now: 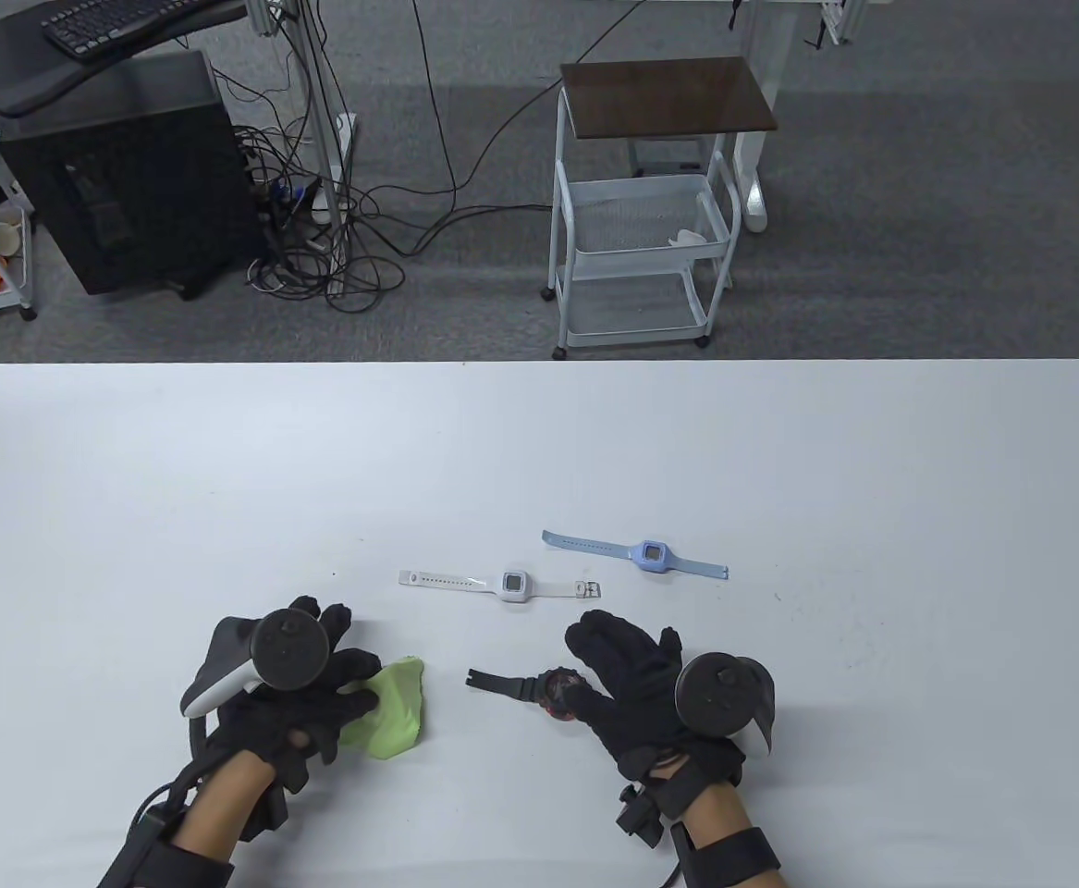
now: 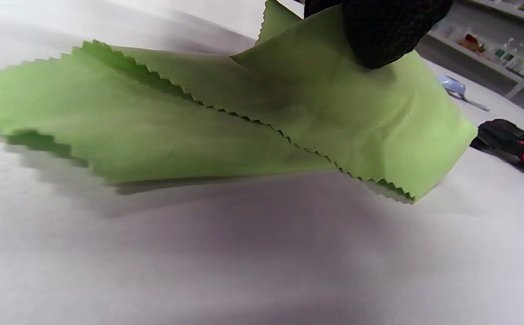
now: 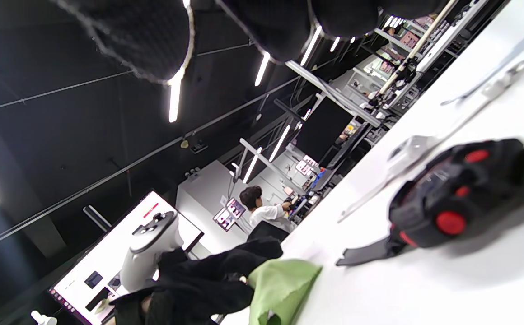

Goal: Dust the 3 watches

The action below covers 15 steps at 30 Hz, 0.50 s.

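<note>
Left hand point(image 1: 294, 689) pinching cloth point(image 1: 391, 708); right hand point(image 1: 645, 689) spread.

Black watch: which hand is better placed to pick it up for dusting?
The right hand: it lies over the black watch, fingers apparently relaxed. The left hand already holds the green cloth, apart from the watch.

Lab/office: PC tower point(image 1: 123, 176), cables point(image 1: 336, 240).
</note>
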Motion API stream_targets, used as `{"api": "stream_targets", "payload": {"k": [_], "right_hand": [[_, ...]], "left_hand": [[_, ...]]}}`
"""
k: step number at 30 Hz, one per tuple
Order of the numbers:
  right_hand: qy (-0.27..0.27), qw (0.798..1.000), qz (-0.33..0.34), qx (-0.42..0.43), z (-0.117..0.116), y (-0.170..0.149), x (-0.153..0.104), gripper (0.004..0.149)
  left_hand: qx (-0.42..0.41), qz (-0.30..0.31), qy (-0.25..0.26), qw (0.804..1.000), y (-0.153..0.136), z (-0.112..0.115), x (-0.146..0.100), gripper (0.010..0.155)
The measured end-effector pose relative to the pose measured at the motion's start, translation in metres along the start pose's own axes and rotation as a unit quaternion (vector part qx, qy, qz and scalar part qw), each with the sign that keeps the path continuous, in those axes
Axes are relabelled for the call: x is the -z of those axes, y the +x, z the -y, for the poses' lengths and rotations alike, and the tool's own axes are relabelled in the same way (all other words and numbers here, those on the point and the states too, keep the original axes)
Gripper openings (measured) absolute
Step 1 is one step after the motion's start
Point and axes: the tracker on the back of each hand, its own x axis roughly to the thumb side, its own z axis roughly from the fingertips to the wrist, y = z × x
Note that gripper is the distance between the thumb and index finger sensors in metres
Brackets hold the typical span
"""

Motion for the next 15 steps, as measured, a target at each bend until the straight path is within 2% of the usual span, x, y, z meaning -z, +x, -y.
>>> {"api": "stream_targets", "payload": {"k": [5, 15], "right_hand": [[0.000, 1.000, -0.003, 0.000, 0.000, 0.000, 0.000, 0.074], [0.008, 1.000, -0.006, -0.024, -0.005, 0.001, 0.000, 0.072]], "left_hand": [[-0.027, 0.015, 0.018, 0.999, 0.000, -0.006, -0.004, 0.044], [-0.100, 0.056, 0.089, 0.989, 0.002, -0.029, -0.026, 0.046]]}}
